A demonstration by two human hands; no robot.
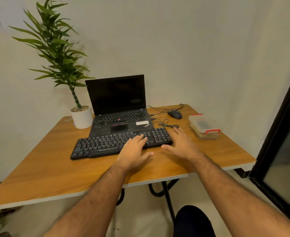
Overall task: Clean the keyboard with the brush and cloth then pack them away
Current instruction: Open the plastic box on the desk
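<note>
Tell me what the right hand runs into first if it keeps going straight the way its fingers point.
The right hand is open, fingers aimed up-left past the keyboard's right end. Straight on, it would probably first meet the loose black cable just beyond its fingertips, then the laptop. Height above the table is unclear.

Keyboard (pixel 122 142): black. Laptop (pixel 118 106): black, red trackpoint. Mouse (pixel 174 114): black. Counter (pixel 55 165): orange-brown woodgrain, pale edge. Pot (pixel 82 118): white. Plant (pixel 55 48): green. Box (pixel 203 126): clear, red clips.
</note>
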